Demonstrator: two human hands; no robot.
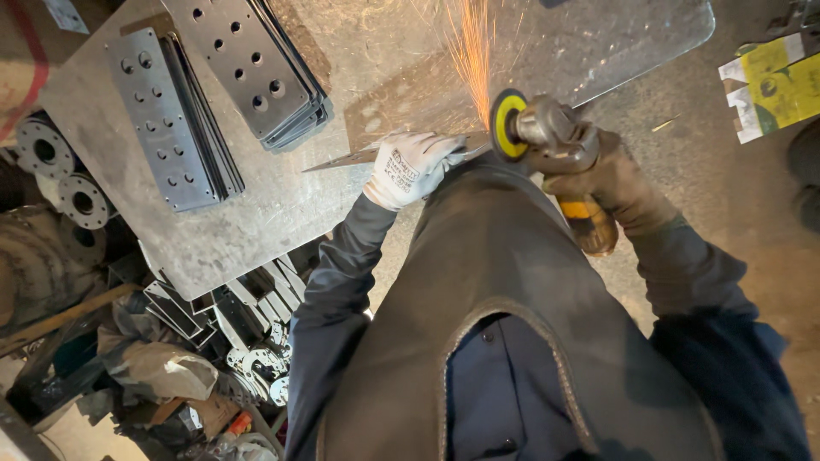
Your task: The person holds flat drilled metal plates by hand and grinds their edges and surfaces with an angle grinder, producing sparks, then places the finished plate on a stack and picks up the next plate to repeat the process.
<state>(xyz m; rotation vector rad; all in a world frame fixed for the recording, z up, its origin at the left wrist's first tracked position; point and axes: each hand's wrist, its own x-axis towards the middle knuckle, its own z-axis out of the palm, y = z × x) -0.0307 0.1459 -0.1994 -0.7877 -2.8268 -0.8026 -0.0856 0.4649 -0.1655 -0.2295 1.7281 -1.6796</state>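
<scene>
— Steel worktable point(256, 213) under sparks; where's the metal strip point(359, 158)?
— On the table's near edge, pinned by the white-gloved left hand point(410, 166).
— Right hand point(611, 183)?
— Brown-gloved, clenched round the angle grinder point(547, 141), yellow disc at the strip.

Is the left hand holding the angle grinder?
No, the left hand in a white glove presses on the thin metal plate, while the right hand grips the angle grinder.

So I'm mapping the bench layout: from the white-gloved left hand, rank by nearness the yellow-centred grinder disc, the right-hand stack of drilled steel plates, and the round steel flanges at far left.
1. Yellow-centred grinder disc, just right of the left hand.
2. Stack of drilled steel plates, up-left on the table.
3. Round steel flanges, far left, off the table.
</scene>
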